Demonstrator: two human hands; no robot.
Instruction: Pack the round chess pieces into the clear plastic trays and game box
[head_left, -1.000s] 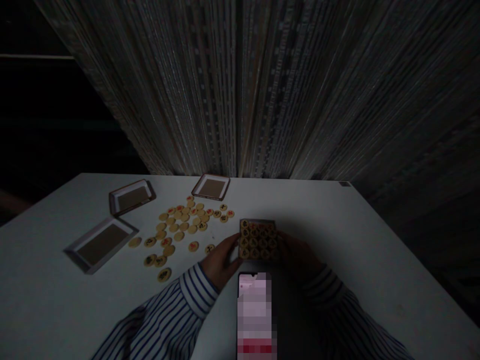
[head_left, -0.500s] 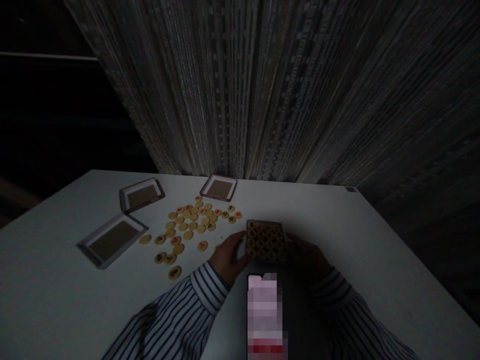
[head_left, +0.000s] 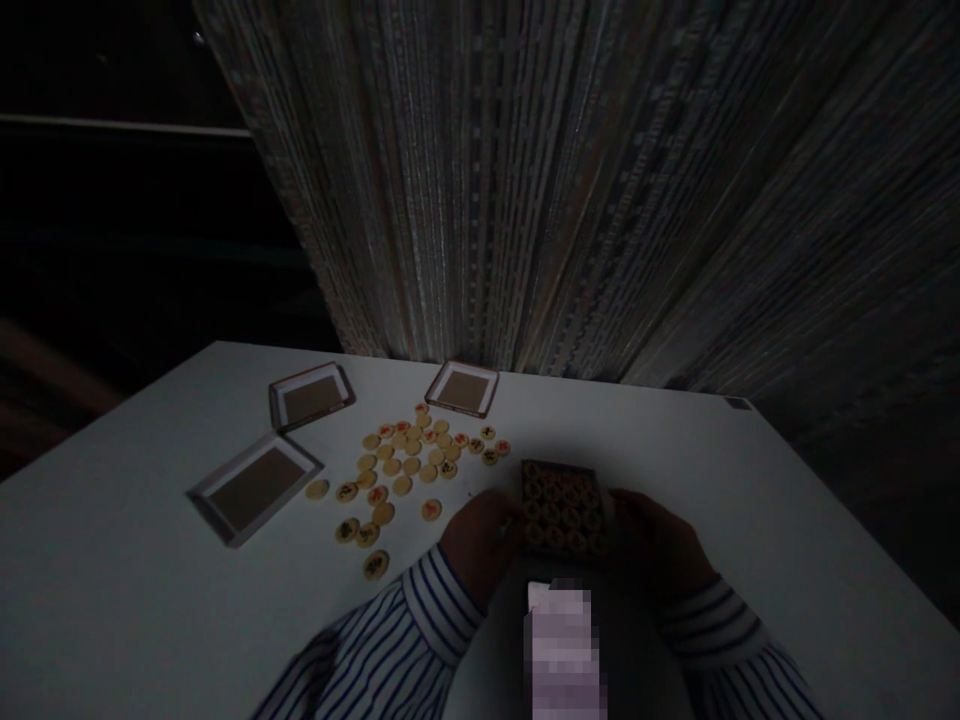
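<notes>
A shallow box [head_left: 525,480] packed with rows of round xiangqi pieces [head_left: 564,515] is between my two hands, in dim shadow. My left hand [head_left: 481,540] grips its left side, fingers closed on the edge. On the opposite side, my right hand [head_left: 660,540] holds the right edge, its fingertips dark and partly hidden. Many loose xiangqi pieces [head_left: 402,485] lie scattered to the left of the box; some show red or black characters, others a plain face.
Three shallow trays or lids stand on the white table [head_left: 135,520]: a grey one [head_left: 196,515] at left, a brown-rimmed one [head_left: 274,405] behind it, and another [head_left: 491,395] at the back. A pixelated phone [head_left: 566,650] lies in front of me. A patterned curtain [head_left: 525,200] hangs behind.
The whole view has shifted, so everything appears further right and slightly lower. Both hands keep hold of the box, which looks darker and slightly turned.
</notes>
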